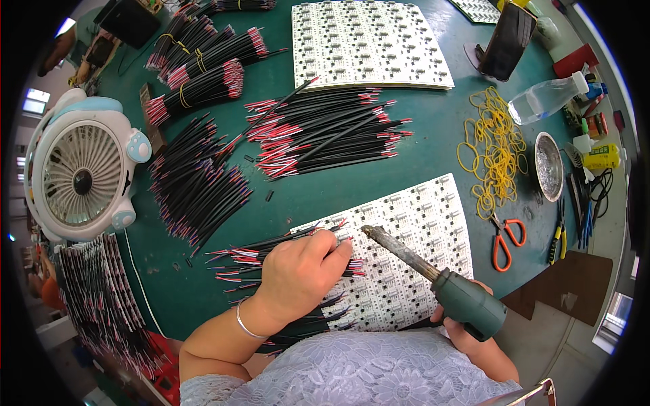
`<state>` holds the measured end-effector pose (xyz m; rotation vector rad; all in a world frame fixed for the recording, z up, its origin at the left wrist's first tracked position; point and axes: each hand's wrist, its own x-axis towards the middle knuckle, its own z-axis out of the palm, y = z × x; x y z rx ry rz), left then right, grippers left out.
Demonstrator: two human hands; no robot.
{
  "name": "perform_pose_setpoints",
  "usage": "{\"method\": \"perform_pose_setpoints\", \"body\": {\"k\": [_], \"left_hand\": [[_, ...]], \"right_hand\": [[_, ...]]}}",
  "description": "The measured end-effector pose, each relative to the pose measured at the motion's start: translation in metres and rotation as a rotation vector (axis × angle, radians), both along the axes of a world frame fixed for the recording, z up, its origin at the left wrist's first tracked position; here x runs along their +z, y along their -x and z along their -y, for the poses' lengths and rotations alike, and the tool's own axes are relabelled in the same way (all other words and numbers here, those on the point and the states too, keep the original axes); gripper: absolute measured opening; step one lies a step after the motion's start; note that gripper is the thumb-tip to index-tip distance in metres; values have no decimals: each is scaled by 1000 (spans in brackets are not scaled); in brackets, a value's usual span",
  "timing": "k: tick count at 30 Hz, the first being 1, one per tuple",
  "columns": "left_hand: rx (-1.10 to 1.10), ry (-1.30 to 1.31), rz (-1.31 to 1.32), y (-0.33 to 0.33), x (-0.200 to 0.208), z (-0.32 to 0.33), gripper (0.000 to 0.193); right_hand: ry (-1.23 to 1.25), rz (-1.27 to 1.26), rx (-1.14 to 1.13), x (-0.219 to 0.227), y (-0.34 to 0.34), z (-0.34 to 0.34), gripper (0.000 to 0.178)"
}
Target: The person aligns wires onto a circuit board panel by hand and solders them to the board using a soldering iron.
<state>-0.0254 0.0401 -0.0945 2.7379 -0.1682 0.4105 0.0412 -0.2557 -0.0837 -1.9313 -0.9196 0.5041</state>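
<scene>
From here I see the left hand (301, 267), fingertips pressed together on something I can't make out, over wires (245, 256) lying partly across the white board (433, 220), while the right hand (467, 342) grips an iron (437, 275), its tip near those fingers.
</scene>
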Motion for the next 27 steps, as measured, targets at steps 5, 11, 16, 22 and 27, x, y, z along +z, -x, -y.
{"method": "perform_pose_setpoints", "body": {"k": [5,11,16,22,27], "left_hand": [[-8,33,-26,0,2,-3,34],[-22,68,-57,1,1,-6,37],[-12,91,-59,-1,1,-7,32],[0,114,-66,-2,2,-7,27],[3,122,-81,-3,3,-7,29]], "right_hand": [[27,-4,36,-5,2,9,62],[-4,-21,55,-5,1,4,56],[46,-31,-5,-7,9,6,47],[46,-39,-24,-3,4,-1,34],[54,-5,24,-4,2,-1,33]]}}
